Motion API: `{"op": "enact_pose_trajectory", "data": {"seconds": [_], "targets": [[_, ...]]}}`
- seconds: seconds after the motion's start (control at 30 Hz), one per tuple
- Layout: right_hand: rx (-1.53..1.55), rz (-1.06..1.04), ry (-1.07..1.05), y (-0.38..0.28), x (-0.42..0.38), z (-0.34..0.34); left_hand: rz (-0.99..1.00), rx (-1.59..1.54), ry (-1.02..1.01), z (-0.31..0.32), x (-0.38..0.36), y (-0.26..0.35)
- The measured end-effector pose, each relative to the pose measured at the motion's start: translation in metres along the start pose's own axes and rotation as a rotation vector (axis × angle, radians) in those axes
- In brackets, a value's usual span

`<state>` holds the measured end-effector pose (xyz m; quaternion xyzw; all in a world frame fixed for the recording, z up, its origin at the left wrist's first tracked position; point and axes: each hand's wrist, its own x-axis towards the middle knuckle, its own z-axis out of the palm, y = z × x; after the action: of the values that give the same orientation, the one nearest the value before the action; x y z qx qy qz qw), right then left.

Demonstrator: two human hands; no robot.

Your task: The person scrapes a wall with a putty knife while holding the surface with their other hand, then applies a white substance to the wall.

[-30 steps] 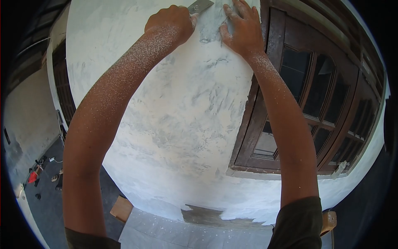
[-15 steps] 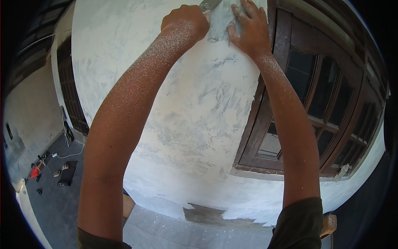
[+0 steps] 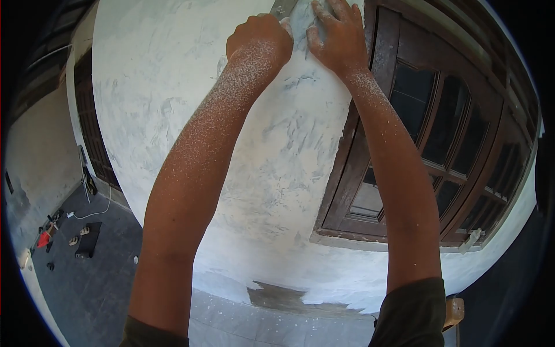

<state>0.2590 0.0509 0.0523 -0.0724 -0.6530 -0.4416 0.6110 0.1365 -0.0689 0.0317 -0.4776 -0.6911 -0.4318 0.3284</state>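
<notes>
High up against the white, patchy plastered wall (image 3: 272, 173), my left hand (image 3: 259, 41) is closed round a putty knife (image 3: 283, 8). Only part of its flat grey blade shows, at the top edge of the view; the handle is hidden inside my fist. My right hand (image 3: 341, 39) lies with fingers spread on the wall just right of the blade, close to the window frame. White dust speckles both forearms, thickest near my left wrist, and whitish residue coats some fingers of my right hand.
Right of the wall patch is a dark wooden window (image 3: 436, 127) with glass panes. A wooden piece (image 3: 454, 313) pokes out beside my right sleeve. Sandals (image 3: 79, 235), a dark mat (image 3: 88, 240), a white cable (image 3: 95, 214) and a red item (image 3: 43, 239) lie on the floor at left.
The view has shifted slightly, moving wall and window leftward. My left fist and the putty knife sit a little lower, with the left elbow further right. My right hand stays on the wall.
</notes>
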Motion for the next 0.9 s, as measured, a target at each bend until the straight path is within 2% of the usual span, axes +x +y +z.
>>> {"op": "enact_pose_trajectory", "data": {"seconds": [0.13, 0.33, 0.57, 0.73, 0.9], "targets": [[0.024, 0.035, 0.010, 0.003, -0.002, 0.006, -0.112, -0.047, -0.098, 0.006, -0.036, 0.004], [0.005, 0.017, 0.003, 0.005, 0.002, 0.008, -0.053, -0.109, -0.009, -0.001, -0.002, 0.020], [0.019, 0.025, 0.015, 0.004, -0.002, 0.009, -0.123, -0.060, -0.028, 0.008, -0.030, 0.025], [0.059, 0.018, 0.029, 0.005, 0.001, 0.004, -0.099, -0.078, -0.028, -0.005, 0.002, 0.032], [0.051, 0.023, 0.035, 0.005, 0.000, 0.007, -0.147, -0.027, -0.017, 0.009, -0.032, 0.027]]}}
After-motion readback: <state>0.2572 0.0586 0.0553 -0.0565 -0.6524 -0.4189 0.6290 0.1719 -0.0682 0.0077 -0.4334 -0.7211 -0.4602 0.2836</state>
